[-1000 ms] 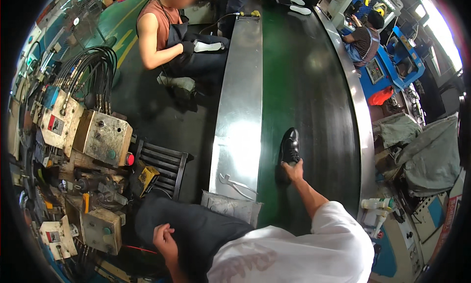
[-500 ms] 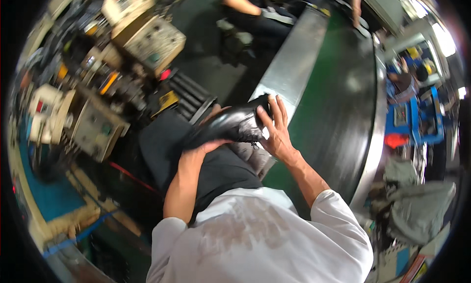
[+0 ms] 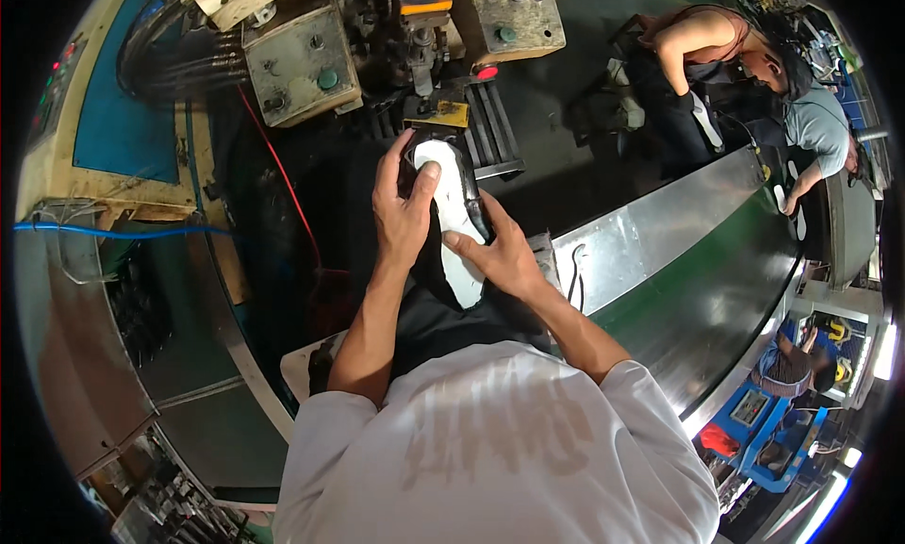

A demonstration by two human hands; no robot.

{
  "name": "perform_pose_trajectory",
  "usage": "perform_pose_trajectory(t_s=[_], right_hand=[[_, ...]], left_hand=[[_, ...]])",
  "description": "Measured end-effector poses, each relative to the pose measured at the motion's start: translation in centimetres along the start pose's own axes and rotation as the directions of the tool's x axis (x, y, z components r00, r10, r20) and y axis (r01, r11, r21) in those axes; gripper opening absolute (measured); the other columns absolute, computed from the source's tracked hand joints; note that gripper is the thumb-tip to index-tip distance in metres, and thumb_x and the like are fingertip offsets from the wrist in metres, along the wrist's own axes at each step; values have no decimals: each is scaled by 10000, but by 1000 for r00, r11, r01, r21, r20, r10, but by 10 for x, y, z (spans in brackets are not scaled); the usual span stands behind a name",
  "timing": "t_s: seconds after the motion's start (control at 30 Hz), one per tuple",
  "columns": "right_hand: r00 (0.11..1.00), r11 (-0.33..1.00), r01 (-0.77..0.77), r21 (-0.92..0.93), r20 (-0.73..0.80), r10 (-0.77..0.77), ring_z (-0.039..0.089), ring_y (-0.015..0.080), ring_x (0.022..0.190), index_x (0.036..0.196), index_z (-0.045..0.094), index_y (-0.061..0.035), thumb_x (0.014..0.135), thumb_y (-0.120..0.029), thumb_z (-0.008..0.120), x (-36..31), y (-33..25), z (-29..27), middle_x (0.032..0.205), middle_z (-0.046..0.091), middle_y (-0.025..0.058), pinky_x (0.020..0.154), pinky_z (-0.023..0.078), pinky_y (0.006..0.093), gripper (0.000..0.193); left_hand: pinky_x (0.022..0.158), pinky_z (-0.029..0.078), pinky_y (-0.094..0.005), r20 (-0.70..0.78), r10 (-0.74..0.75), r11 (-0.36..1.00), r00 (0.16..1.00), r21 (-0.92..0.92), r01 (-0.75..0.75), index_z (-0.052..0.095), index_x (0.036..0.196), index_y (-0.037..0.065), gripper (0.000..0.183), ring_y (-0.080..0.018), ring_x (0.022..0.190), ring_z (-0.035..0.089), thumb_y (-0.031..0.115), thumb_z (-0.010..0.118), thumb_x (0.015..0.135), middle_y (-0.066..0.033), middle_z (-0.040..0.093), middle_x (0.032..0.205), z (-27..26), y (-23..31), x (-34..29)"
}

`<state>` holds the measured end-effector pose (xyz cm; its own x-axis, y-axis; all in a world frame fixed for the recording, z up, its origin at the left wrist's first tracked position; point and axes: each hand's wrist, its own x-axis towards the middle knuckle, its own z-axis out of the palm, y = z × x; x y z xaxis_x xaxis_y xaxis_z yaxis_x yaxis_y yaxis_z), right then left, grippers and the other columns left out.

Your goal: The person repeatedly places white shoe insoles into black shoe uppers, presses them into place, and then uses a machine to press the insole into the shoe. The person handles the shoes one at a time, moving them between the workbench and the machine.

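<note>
A black shoe upper [image 3: 452,200] is held upside down in front of me, its white underside turned up and its far end close to a machine. My left hand [image 3: 401,214] is closed round the far left side, the thumb pressing on the white underside. My right hand [image 3: 501,254] grips the right side lower down, its thumb also lying across the white surface. Most fingers of both hands are hidden beneath the shoe.
Ahead stands a machine with a yellow block [image 3: 443,113], a red button [image 3: 485,71] and a control box [image 3: 306,71]. To the right run a metal ledge [image 3: 650,219] and a green conveyor belt [image 3: 688,304]. Two people work at its far end. A blue rack [image 3: 754,440] stands beyond.
I have turned left to face the machine. The shoe has gone from lying sideways, black top showing, to sole-up and pointing forward. Both hands have shifted their grip on it.
</note>
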<state>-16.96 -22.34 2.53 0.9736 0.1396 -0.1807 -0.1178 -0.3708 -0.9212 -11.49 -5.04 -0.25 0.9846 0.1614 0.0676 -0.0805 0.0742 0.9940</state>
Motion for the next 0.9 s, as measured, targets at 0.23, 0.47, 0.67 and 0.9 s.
perform_pose_trajectory(t_s=[0.23, 0.47, 0.67, 0.9], right_hand=[[885, 891, 390, -235, -172, -432, 644, 470, 1234, 1431, 564, 69, 994, -180, 725, 59, -24, -11, 1316, 666, 299, 1036, 531, 464, 528], [802, 751, 470, -464, -131, -583, 715, 444, 906, 1239, 670, 31, 995, -115, 699, 69, -28, -16, 1060, 718, 239, 755, 590, 496, 285], [813, 720, 378, -582, -164, -559, 719, 412, 802, 1151, 705, 35, 994, -121, 719, 73, -28, -12, 920, 733, 205, 673, 577, 458, 222], [816, 824, 410, -390, -248, -523, 702, 398, 757, 1104, 751, 13, 996, -167, 720, 58, -25, -12, 853, 708, 161, 665, 569, 449, 212]], left_hand=[[1061, 494, -376, 112, 211, 952, 971, 202, -230, 654, 1374, -32, 393, -287, 1229, 640, 85, 628, 1001, -169, 660, 1349, -18, -6, 22], [791, 551, -380, 369, 328, 773, 870, 424, -471, 674, 1283, -26, 289, -331, 956, 691, 48, 670, 1003, -181, 676, 1086, -20, 38, 41], [696, 560, -463, 270, 462, 670, 845, 518, -532, 667, 1077, -6, 137, -437, 838, 696, 122, 679, 1029, -194, 695, 984, -3, 36, 39], [718, 548, -487, 335, 412, 682, 847, 503, -530, 657, 1041, -10, 101, -453, 852, 685, 89, 654, 1028, -205, 692, 968, -9, 17, 26]])
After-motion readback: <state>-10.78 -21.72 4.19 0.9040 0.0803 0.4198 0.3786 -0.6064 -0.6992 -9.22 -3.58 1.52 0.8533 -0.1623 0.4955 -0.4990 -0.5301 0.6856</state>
